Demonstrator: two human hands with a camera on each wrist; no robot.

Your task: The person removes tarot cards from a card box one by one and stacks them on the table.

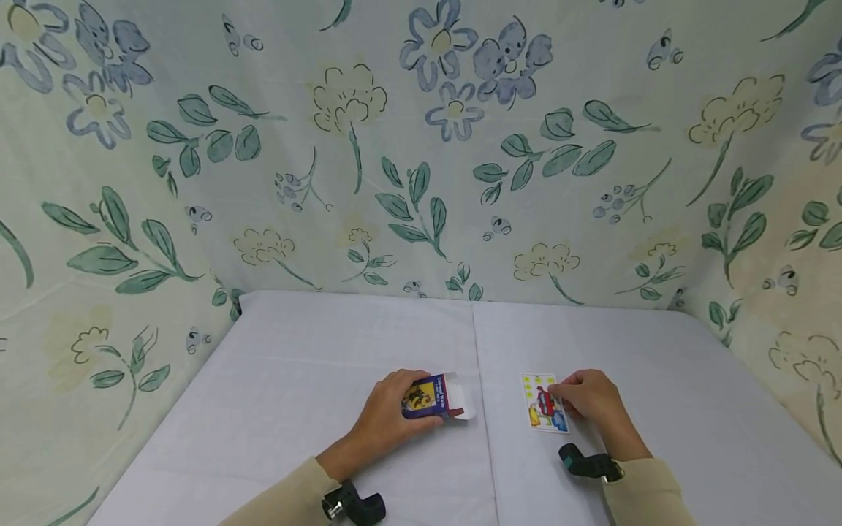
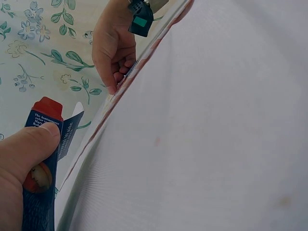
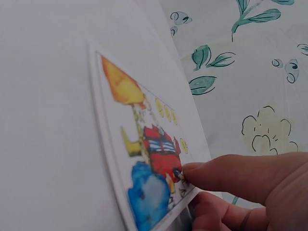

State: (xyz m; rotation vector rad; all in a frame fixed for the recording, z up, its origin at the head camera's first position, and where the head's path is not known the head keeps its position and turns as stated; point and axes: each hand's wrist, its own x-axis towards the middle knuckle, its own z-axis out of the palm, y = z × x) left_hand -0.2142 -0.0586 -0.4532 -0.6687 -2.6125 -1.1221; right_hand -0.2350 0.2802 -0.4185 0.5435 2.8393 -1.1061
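My left hand [image 1: 387,410] grips a small dark blue tarot card box [image 1: 424,397] with a yellow picture on its front. The box's end flap [image 1: 460,398] stands open toward the right, and a red tab [image 2: 48,107] shows beside the thumb in the left wrist view. To the right, a colourful picture card [image 1: 541,403] lies face up, with a figure in red and yellow discs. My right hand [image 1: 595,405] pinches it by its right edge. In the right wrist view the thumb [image 3: 231,175] presses on the face, with curled fingers below the edge. Whether more cards lie beneath cannot be told.
A white cloth [image 1: 296,343] covers the table, with a crease running between the two hands. Floral curtains [image 1: 421,219] hang behind and at both sides. Each wrist wears a small black camera, such as the left one [image 1: 358,505].
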